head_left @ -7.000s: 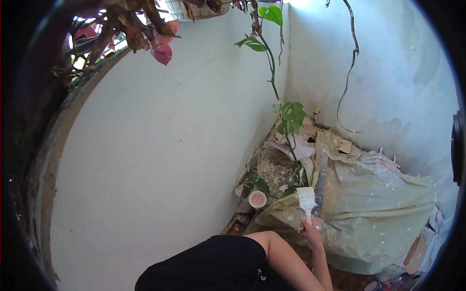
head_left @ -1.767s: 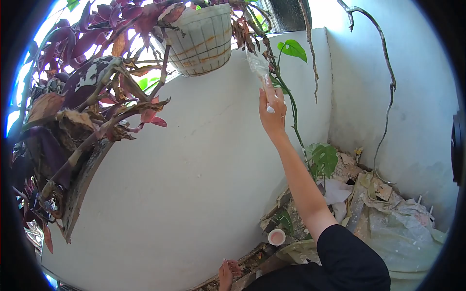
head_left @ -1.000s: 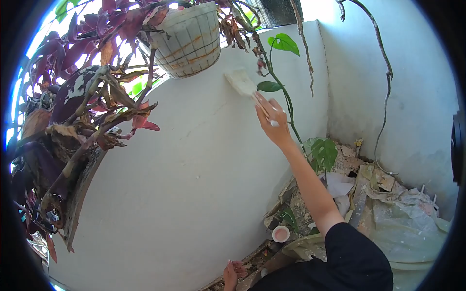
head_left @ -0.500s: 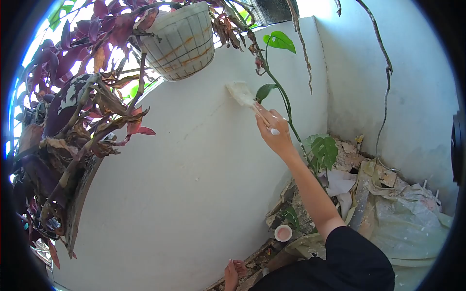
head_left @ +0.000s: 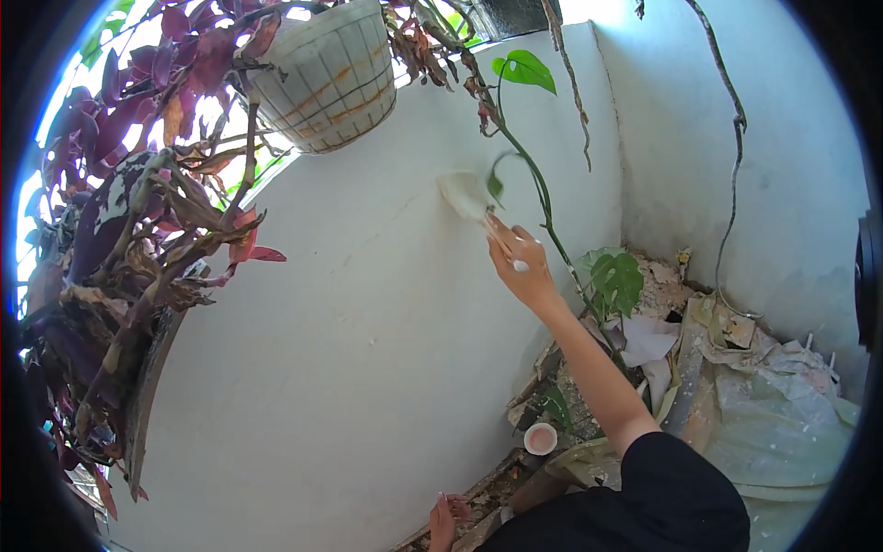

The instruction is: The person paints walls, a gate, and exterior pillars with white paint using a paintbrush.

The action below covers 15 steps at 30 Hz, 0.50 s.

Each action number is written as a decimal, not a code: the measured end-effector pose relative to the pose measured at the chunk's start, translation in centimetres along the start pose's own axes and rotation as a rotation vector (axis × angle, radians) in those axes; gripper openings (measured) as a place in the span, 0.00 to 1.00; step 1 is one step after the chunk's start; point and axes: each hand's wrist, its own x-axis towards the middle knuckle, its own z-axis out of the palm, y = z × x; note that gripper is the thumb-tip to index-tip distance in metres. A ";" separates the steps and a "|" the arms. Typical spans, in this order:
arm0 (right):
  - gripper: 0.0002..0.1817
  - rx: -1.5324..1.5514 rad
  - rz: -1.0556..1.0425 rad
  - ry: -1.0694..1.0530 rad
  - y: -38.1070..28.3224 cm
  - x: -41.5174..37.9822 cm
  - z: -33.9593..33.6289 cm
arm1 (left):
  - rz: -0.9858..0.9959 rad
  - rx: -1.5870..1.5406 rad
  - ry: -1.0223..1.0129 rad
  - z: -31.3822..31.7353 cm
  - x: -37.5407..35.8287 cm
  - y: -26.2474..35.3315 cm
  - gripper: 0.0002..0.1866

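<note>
My right hand (head_left: 522, 267) is closed around the handle of a wide paintbrush (head_left: 463, 195), whose pale bristles press flat against the white wall (head_left: 303, 368). White paint smears mark the hand. Right beside the brush, a small vine leaf (head_left: 496, 187) hangs on a climbing stem. Low in the view, my left hand (head_left: 448, 522) is near the foot of the wall with its fingers loosely bent and nothing seen in them.
Overhead hangs a white plant pot (head_left: 322, 83); purple foliage (head_left: 120, 221) crowds the left. A small white cup (head_left: 540, 439) stands among debris at the wall's base. Plastic sheeting (head_left: 782, 432) covers the lower right. A dry root (head_left: 736, 138) dangles by the side wall.
My right hand and the paintbrush have moved slightly down along the wall. The small leaf beside the brush has swung and bent. My left hand has barely shifted.
</note>
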 end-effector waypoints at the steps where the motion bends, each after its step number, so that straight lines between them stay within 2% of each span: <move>1: 0.18 -0.014 0.041 -0.021 -0.3 -0.3 -0.7 | -0.004 -0.002 -0.001 0.1 0.0 0.1 0.31; 3: 0.18 -0.025 0.091 -0.043 -1.0 0.2 -1.5 | -0.023 0.024 -0.004 0.1 -0.2 0.6 0.31; 5: 0.18 -0.006 -0.096 0.219 -1.4 3.1 -1.4 | 0.000 -0.016 -0.020 0.1 -0.1 0.7 0.30; 7: 0.18 -0.017 -0.138 0.294 -2.1 6.5 -1.3 | 0.029 -0.058 -0.034 0.1 0.0 1.0 0.28; 11: 0.18 -0.021 -0.036 0.237 -2.0 8.9 0.1 | 0.054 -0.024 -0.015 0.2 -0.1 0.7 0.28; 13: 0.19 -0.083 -0.086 0.166 -0.2 7.2 1.5 | 0.043 -0.026 -0.001 0.1 -0.4 0.1 0.28; 15: 0.19 -0.017 -0.220 0.130 0.8 3.4 1.7 | 0.004 -0.039 0.005 0.1 -0.6 -0.6 0.28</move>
